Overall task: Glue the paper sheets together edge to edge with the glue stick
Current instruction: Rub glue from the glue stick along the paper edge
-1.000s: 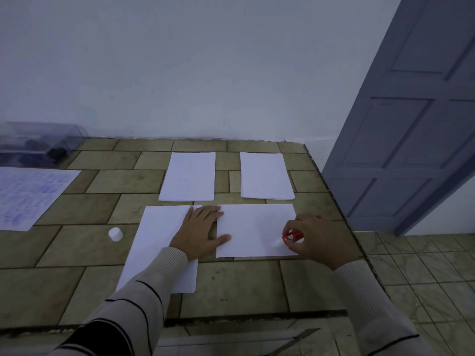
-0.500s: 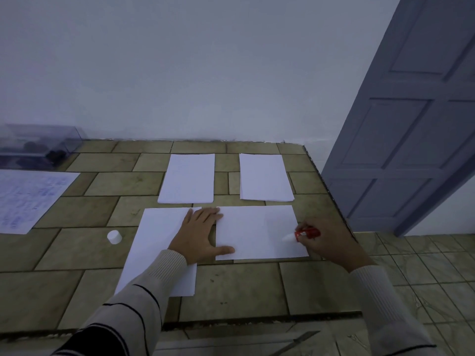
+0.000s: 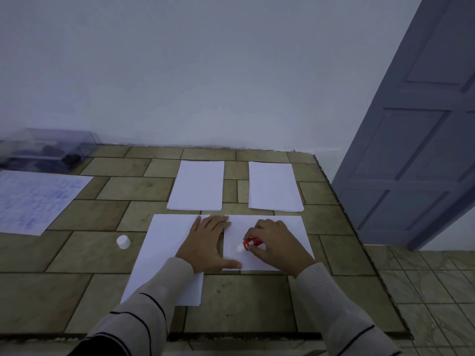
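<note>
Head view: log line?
left hand flat on white paper sheets | right hand grips red glue stick, tip on right sheet | white cap off

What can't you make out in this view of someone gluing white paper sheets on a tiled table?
Head view:
Left white paper sheet, inner edge: mostly under the left hand.
Glue on the right white paper sheet: white on white, invisible.
Red glue stick label: too small, partly under the right hand.
Blue-printed sheet: text blurred, cut off by the left edge.
Clear plastic box: contents dark and blurred.
</note>
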